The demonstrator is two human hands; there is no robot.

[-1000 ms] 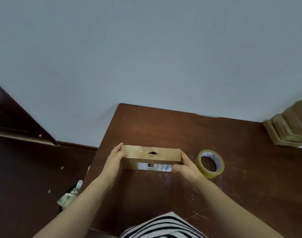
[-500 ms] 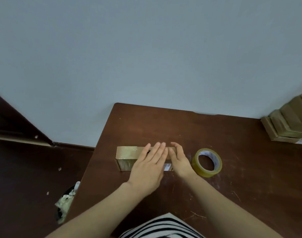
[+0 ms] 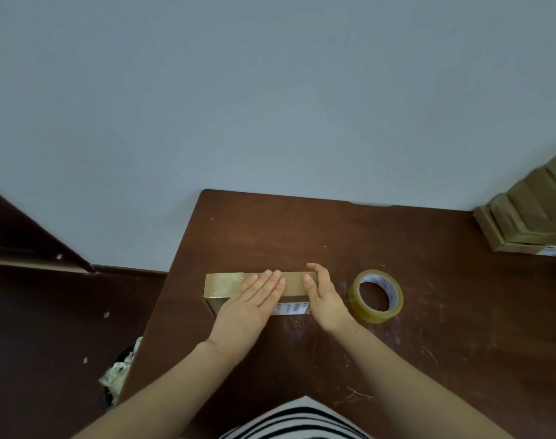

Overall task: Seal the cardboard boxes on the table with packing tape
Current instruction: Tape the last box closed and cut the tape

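Observation:
A small flat cardboard box (image 3: 221, 285) lies near the left edge of the brown table (image 3: 302, 229), glossy tape across its top and a white label on its near side. My left hand (image 3: 254, 299) lies flat on the box top, fingers straight and together. My right hand (image 3: 322, 293) holds the box's right end, thumb on top and fingers along the far edge. A roll of clear packing tape (image 3: 378, 294) lies flat on the table just right of that hand.
A stack of flattened cardboard boxes (image 3: 529, 213) sits at the table's far right edge. A bin with crumpled rubbish (image 3: 120, 375) stands on the dark floor left of the table. A grey wall runs behind the table.
My left hand came off the box's left end and now lies flat across its top. The right hand stayed at the right end.

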